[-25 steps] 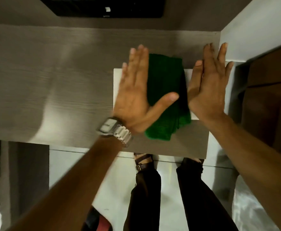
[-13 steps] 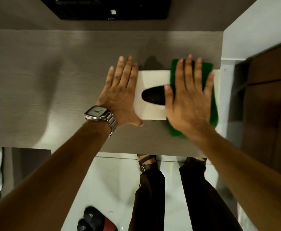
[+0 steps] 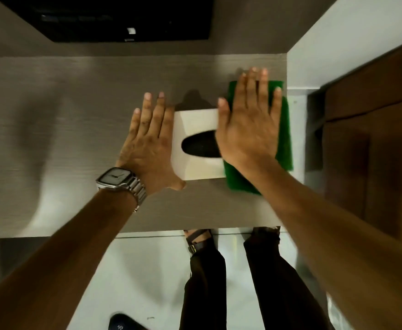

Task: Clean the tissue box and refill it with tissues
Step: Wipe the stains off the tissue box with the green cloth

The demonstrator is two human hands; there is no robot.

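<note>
A white tissue box (image 3: 195, 122) with a dark oval opening stands on the grey wood-grain table (image 3: 76, 103). My left hand (image 3: 147, 139), with a metal watch on its wrist, lies flat against the box's left side, fingers straight, thumb by the front corner. A green cloth (image 3: 284, 139) covers the box's right end and hangs over its front. My right hand (image 3: 247, 122) presses flat on that cloth, fingers spread, and hides the right part of the opening. No tissues are in view.
A black screen-like object (image 3: 123, 17) sits behind the table. A white wall (image 3: 338, 44) and a brown wooden panel (image 3: 373, 127) close the right side. The table's front edge is near my legs, and a dark shoe (image 3: 123, 325) lies on the floor.
The cloth went from the box's middle to its right end under my right hand, uncovering the opening. My left hand dropped from the top to the box's left side.
</note>
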